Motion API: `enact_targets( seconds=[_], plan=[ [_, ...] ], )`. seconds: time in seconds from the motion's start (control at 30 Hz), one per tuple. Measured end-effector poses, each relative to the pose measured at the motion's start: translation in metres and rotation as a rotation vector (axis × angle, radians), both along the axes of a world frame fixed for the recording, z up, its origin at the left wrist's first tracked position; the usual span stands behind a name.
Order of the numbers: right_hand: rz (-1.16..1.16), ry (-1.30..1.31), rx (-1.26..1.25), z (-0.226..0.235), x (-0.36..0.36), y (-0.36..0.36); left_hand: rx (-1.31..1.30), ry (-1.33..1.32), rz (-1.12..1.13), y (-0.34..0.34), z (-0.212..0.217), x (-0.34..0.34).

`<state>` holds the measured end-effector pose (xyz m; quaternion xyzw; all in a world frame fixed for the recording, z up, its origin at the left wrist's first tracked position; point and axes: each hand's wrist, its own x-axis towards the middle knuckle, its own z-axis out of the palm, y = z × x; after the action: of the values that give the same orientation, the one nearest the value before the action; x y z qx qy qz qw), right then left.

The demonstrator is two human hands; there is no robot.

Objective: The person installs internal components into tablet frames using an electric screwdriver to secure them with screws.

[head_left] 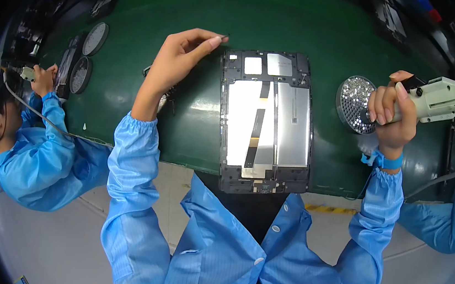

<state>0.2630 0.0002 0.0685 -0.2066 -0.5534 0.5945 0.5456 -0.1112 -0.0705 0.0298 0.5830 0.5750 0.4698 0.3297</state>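
An opened tablet [294, 132] lies on the green mat, its silver battery plates and black frame facing up, its lower end at the table's front edge. Left of its top edge, my left hand [178, 53] pinches a small dark piece [225, 38], too small to name, held apart from the tablet. Off to the right, my right hand [394, 112] is wrapped round a cream electric screwdriver [441, 102]. Its grip end lies in my fingers beside a round dish of small shiny screws [355, 100]; the tip is hidden. A blue band [383, 160] circles my right wrist.
Behind my left wrist, small dark items [170, 100] lie on the green mat [183, 137]. Two round dishes [95, 38] stand farther left. A person in blue [49, 151] works at left with a similar tool; another blue sleeve [446, 220] shows at right.
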Motion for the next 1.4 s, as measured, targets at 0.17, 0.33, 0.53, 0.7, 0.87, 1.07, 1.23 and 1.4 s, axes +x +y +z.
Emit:
enact_targets(
  seconds=[0.17, 0.33, 0.53, 0.7, 0.87, 1.07, 1.23, 1.4],
  plan=[
    [0.009, 0.004, 0.004, -0.001, 0.000, 0.000, -0.087, 0.062, 0.009, 0.000, -0.005, 0.006],
    [0.000, -0.021, 0.015, -0.001, 0.000, -0.001, -0.309, -0.032, 0.052, 0.001, -0.002, 0.009],
    [-0.003, -0.010, 0.021, 0.001, -0.001, -0.003, -0.277, -0.047, 0.029, 0.002, -0.003, 0.010],
    [0.021, 0.000, 0.021, 0.000, 0.002, -0.002, -0.200, 0.066, 0.005, 0.003, -0.005, 0.010],
    [0.036, -0.013, 0.032, 0.001, -0.001, -0.001, -0.161, 0.128, 0.009, 0.006, -0.009, 0.005],
    [0.049, 0.000, 0.032, -0.001, 0.000, 0.000, -0.247, 0.159, -0.003, 0.007, -0.005, 0.002],
    [0.016, -0.059, 0.059, 0.003, -0.003, -0.002, -0.208, 0.014, -0.063, 0.003, -0.008, 0.007],
    [0.079, 0.011, -0.022, 0.010, -0.041, -0.007, -0.221, -0.032, -0.165, -0.004, -0.014, 0.020]
  ],
)
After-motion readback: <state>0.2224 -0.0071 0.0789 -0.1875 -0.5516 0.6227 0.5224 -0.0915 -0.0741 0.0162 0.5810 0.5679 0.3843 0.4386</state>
